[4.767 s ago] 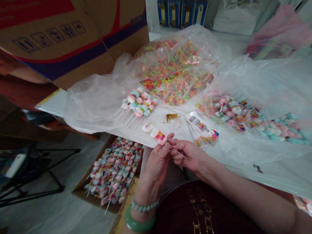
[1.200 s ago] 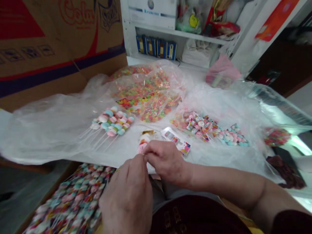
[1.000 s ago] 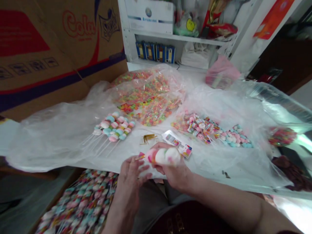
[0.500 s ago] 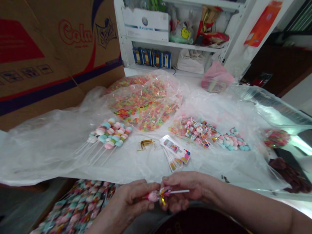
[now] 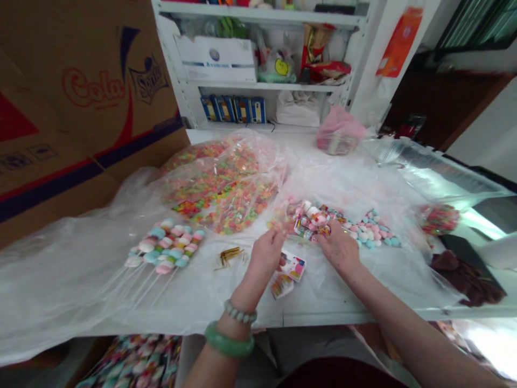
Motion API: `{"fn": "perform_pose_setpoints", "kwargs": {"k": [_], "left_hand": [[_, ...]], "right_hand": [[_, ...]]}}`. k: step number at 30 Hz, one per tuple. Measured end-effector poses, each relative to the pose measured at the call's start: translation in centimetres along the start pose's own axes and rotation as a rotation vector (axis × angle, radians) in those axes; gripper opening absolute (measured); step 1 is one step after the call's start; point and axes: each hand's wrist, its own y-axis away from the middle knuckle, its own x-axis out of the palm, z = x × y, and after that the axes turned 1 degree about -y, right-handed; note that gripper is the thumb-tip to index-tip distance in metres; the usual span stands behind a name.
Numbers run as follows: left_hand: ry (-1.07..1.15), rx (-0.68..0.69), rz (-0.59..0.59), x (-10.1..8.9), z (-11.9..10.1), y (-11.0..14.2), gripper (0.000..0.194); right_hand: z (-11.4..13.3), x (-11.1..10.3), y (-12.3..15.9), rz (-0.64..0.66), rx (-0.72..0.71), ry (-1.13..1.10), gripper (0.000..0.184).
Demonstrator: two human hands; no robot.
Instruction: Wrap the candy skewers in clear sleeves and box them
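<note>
Wrapped marshmallow pops (image 5: 310,221) in a loose heap on plastic sheeting (image 5: 60,280), just ahead of both hands. Left hand (image 5: 264,258): fingers (image 5: 274,237) loosely together, tips at the heap's near edge, any hold hidden. Right hand (image 5: 338,249): fingers (image 5: 328,237) bent down onto the heap, grip impossible to make out. Printed cards (image 5: 287,275) just below, between the hands; gold twist ties (image 5: 231,256) further left.

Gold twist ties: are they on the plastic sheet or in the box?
On it: the gold twist ties lie loose on the plastic sheet.
</note>
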Motion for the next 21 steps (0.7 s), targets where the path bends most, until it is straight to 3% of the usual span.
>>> {"fn": "perform_pose_setpoints", "kwargs": {"k": [3, 7, 13, 15, 18, 21], "left_hand": [[0.106, -0.114, 0.043, 3.3, -0.9, -3.0, 0.027], [0.278, -0.246, 0.116, 5.1, -1.7, -4.9, 0.024], [0.493, -0.333, 0.045, 7.7, -2.4, -2.0, 0.02], [0.518, -0.388, 0.149, 9.3, -2.5, -0.5, 0.019], [0.353, -0.458, 0.411, 11.3, -2.4, 0.6, 0.027], [0.219, -0.466, 0.532, 12.0, -1.7, 0.5, 0.027]], "right_hand": [[-0.4, 0.6, -1.1, 0.034, -0.05, 0.049, 0.033], [-1.2, -0.1, -2.7, 0.133, -0.082, -0.065, 0.036], [-2.7, -1.7, -7.7, 0.156, -0.189, -0.173, 0.036], [-2.9, -2.2, -9.2, 0.151, -0.209, -0.163, 0.036], [-3.3, -2.8, -10.6, 0.131, -0.224, -0.115, 0.034], [-4.2, -3.2, -10.3, 0.14, -0.255, -0.074, 0.031]]}}
